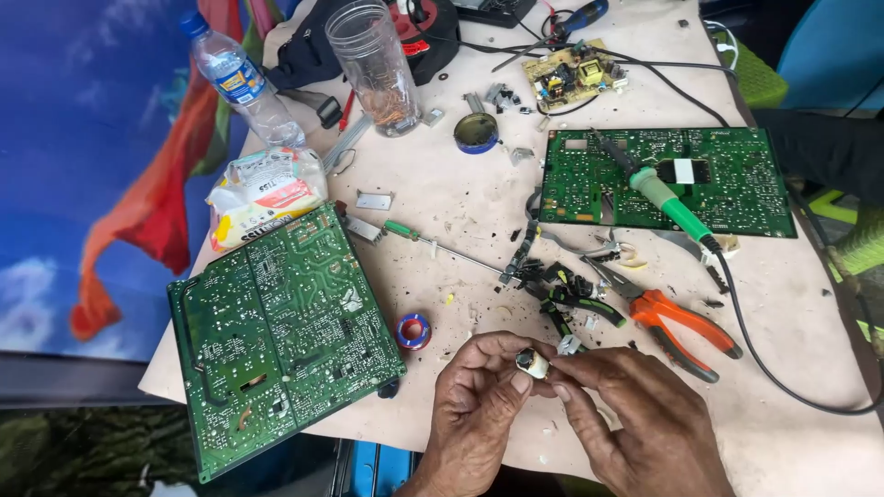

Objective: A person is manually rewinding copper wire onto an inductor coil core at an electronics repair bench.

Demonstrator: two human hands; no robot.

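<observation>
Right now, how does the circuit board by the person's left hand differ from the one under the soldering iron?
The near circuit board lies tilted, one corner past the table edge; the far circuit board lies square and fully on the table. The near one is bare on top; the far one carries the green-handled soldering iron. The near one looks squarer, the far one wider. Both are green, solder side up.

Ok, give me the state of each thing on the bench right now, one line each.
Small white round component: pinched between both hands' fingertips.
Left hand: gripping the component.
Right hand: gripping the component.
Green-handled soldering iron: lying on the far green circuit board.
Near green circuit board: solder side up.
Orange-handled pliers: lying flat.
Clear plastic water bottle: capped, tilted.
Clear jar: upright, lidless.
</observation>
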